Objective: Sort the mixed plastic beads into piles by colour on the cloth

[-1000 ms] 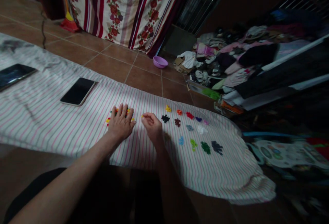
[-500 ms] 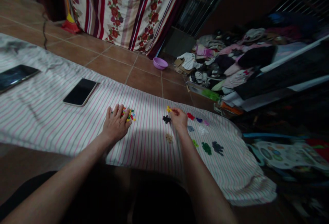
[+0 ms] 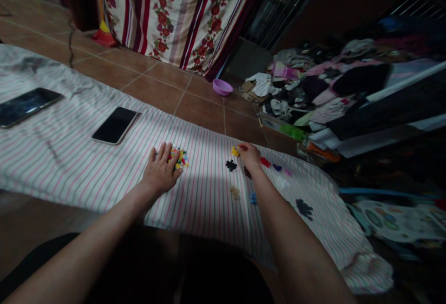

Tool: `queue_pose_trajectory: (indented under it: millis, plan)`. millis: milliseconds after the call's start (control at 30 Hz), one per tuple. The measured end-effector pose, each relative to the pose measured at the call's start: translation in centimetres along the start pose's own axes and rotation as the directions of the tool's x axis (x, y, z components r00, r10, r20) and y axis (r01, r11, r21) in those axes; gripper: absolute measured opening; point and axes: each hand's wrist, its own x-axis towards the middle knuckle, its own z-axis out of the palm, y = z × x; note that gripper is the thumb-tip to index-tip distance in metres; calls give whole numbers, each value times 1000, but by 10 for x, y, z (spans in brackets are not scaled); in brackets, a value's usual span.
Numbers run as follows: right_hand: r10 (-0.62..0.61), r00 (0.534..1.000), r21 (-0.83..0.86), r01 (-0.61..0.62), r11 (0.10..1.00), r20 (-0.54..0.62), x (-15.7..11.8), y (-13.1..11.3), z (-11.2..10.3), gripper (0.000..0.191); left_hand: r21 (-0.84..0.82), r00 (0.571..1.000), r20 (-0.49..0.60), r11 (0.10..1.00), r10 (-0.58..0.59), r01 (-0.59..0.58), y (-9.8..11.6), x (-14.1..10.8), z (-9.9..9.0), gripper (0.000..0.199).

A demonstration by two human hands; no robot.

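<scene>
My left hand (image 3: pixel 161 170) lies palm down with its fingers spread, partly over a pile of small mixed-colour pieces (image 3: pixel 180 159). My right hand (image 3: pixel 249 156) is just right of a small heap of yellow pieces (image 3: pixel 235 151), its fingers curled together. Whatever sits between those fingertips is too small to make out. Nearby are heaps sorted by colour: black (image 3: pixel 231 165), dark brown (image 3: pixel 247 172), tan (image 3: pixel 234 193), blue (image 3: pixel 253 198), red (image 3: pixel 265 161), dark blue (image 3: pixel 277 167) and dark grey (image 3: pixel 304 209). My right forearm hides others.
Striped cloth (image 3: pixel 202 192) lies beneath everything. Two phones rest at left: a nearer one (image 3: pixel 116 125) and a larger device (image 3: pixel 29 105). Beyond the cloth, a purple bowl (image 3: pixel 222 88) stands on the tiled floor. Piled clothes (image 3: pixel 324 85) fill the right back.
The view has shifted slightly. My right hand has drawn a little right of the yellow heap, and its forearm uncovers the brown and blue heaps while covering green ones. My left hand stays put.
</scene>
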Motion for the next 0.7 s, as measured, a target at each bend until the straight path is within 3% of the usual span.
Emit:
queue_pose_trajectory:
  millis: [200,433,567,700]
  plan:
    - [21,999,-18,-21,1000,45,0,0,4,22,-5,1000,-3,1000,0,0,0,0,0,60]
    - [43,999,32,-44,999,11,-3,-5,-3,28,-14,1000,-1,1000,-10,10,-3,0,-1,62]
    - [-6,999,81,9,997,-40,-14,-28,-9,31,-37,1000,-1,999,-5,5,-8,-1,-2,64]
    - [-172,985,285,165,944,-1,-46,-63,-4,28,-44,1000,14,999,-1,2,-12,-4,-4,64]
